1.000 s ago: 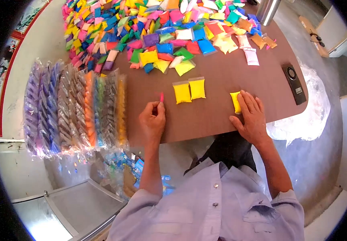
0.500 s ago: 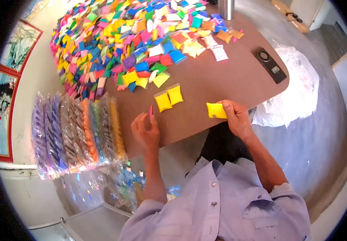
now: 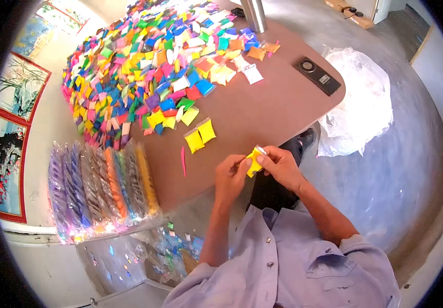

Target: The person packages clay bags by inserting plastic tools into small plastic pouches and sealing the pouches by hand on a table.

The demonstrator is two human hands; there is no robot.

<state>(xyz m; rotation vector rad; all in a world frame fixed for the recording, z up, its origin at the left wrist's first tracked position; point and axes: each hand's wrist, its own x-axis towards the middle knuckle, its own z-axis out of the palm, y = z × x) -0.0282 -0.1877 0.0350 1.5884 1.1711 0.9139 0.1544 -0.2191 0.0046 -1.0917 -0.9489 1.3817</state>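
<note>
Both hands meet at a small yellow packet just above the table's front edge. My right hand pinches its upper right side, and my left hand grips its left side with the fingers closed. Two more yellow packets, one partly beside the other, lie on the table up and left of my hands. A thin pink stick-like tool rests on the brown table to the left of my left hand.
A large heap of colourful packets covers the table's far left. Bundled striped plastic sleeves stand at the left edge. A black scale-like device lies at the right, a metal cylinder stands behind, and a white plastic bag sits on the floor.
My left hand has let go of the pink tool, which now lies on the table. It has moved right and taken hold of the yellow packet together with my right hand.
</note>
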